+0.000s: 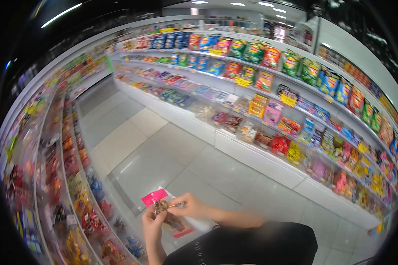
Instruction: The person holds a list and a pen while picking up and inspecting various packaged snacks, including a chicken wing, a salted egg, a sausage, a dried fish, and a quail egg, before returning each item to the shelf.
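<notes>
Low in the head view, both my hands meet in front of my body. The fingers of my left hand (152, 226) are closed on a small bunched brown-and-gold wrapped piece (160, 206). From the right, my right hand (188, 206) pinches a thin, stick-like end that points at that piece. A flat packet with a pink header (155, 197) and a clear body with brown contents shows behind and below the fingers. Its lower edge is a pink strip. My hands cover its middle part.
Shelves (68, 176) of loose wrapped sweets curve close along my left. Across the tiled floor (163, 154) stands a long white shelf unit (243, 150) with chip bags (254, 51) above and bagged sweets below. Yellow star-shaped tags (288, 98) hang on its edges.
</notes>
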Tool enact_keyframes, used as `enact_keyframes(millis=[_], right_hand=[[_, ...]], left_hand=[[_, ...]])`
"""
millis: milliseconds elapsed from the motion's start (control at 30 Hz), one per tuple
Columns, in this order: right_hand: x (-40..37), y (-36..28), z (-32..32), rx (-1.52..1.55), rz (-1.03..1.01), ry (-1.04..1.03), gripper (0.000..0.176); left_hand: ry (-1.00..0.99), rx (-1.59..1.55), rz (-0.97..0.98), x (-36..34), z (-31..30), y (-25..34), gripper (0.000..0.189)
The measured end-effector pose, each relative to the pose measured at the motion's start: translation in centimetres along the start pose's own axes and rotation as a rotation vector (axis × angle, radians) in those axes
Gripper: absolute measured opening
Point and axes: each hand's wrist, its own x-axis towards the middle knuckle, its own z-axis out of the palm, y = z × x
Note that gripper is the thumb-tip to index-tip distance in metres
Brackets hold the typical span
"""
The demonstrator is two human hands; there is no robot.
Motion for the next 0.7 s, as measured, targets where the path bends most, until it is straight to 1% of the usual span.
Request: enact_keyframes(millis=[100, 133, 233, 367, 400, 500, 567, 633, 700], right_hand=[[0.7, 0.8, 0.8, 0.072, -0.032, -0.02, 0.019], [0.9, 1.0, 1.2, 0.108, -0.038, -0.024, 0.019], [1.5, 1.2, 1.3, 0.063, -0.049, -0.085, 0.017], [1.8, 1.3, 1.6, 0.117, 0.016, -0.138, 0.015], [2.0, 1.2, 1.5, 0.144, 0.024, -0.161, 0.015], [2.3, 0.3, 1.6, 0.24, 0.031, -0.248, 0.014], [2.8, 0.1, 1.6, 0.205, -0.016, -0.326, 0.013], [3.2, -0.5, 1.8, 0.201, -0.031, -0.394, 0.012], [3.5, -1.3, 2.2, 0.298, -0.057, -0.496, 0.012]], left_hand=[[0.031, 0.068, 0.008, -0.8, -0.3, 0.9, 0.021], [0.073, 0.111, 0.027, -0.8, -0.9, 0.1, 0.021], [0.109, 0.09, 0.014, -1.6, -0.9, 0.6, 0.022], [0.246, 0.272, 0.026, -2.1, -1.8, -0.8, 0.024], [0.251, 0.226, -0.007, -2.4, -0.8, 0.5, 0.026], [0.321, 0.309, 0.008, -3.2, -0.7, 0.7, 0.027], [0.403, 0.236, -0.028, -4.0, 1.0, 2.7, 0.023], [0.462, 0.296, 0.075, -5.0, 0.9, 2.4, 0.028], [0.576, 0.311, 0.196, -5.9, 2.1, 3.8, 0.032]])
